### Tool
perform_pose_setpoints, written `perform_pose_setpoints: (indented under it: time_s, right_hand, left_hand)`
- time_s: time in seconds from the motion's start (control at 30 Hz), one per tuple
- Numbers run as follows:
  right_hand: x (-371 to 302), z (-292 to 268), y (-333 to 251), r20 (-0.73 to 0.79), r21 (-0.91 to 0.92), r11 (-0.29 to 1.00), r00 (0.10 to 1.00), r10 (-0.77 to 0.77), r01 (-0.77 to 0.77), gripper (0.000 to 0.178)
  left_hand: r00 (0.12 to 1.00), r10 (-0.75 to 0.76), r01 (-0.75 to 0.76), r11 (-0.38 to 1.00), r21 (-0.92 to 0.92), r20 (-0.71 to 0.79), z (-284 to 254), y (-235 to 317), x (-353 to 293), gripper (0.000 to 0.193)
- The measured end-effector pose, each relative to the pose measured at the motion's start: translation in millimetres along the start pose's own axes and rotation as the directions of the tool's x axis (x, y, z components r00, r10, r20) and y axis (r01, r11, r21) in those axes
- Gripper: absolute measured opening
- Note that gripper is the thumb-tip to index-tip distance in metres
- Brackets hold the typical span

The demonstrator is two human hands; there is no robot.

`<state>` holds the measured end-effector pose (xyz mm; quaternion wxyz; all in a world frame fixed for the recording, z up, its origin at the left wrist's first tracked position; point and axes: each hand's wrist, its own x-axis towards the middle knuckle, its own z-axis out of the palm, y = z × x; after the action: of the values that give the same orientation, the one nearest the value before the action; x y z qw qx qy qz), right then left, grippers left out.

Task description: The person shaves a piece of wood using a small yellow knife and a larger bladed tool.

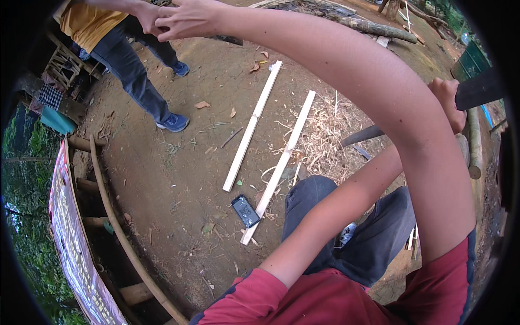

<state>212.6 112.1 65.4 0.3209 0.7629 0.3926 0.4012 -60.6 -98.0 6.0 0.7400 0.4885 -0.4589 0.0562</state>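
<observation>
My right arm stretches across the top to the far left, where my right hand (176,23) has its fingers bent together against a co-worker's hand (145,17). Whatever may be between the two hands is hidden. Beneath that arm my left arm crosses to the right, and my left hand (448,103) is wrapped round a thick dark pole (479,95). A dark, narrower length that appears to belong to it shows past my right arm, above the wood shavings (327,135). Two pale wooden strips (254,124) (287,157) lie on the ground. A black phone with a cracked-looking screen (245,210) lies against the nearer strip's lower end.
The co-worker in a yellow shirt (89,24) and dark trousers stands at the upper left. A bamboo rail (116,222) and a printed banner (76,244) edge the left side. Logs (374,28) lie at the back, and a green container (472,60) stands far right.
</observation>
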Motion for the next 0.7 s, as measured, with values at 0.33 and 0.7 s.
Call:
perform_pose_setpoints:
  time_s: [0.33,0.7]
  right_hand:
    - [-14.4,84.6,-10.9,-0.211,-0.219,0.849,0.827,-0.522,0.480,0.022]
    - [-25.1,87.3,-35.1,-0.159,-0.165,0.818,0.803,-0.574,0.551,0.012]
  left_hand:
    - [0.997,0.041,-0.055,0.970,0.235,0.065,32.7,-2.9,-29.8,0.020]
    - [0.996,0.040,-0.057,0.977,0.206,0.083,36.1,1.6,-38.7,0.016]
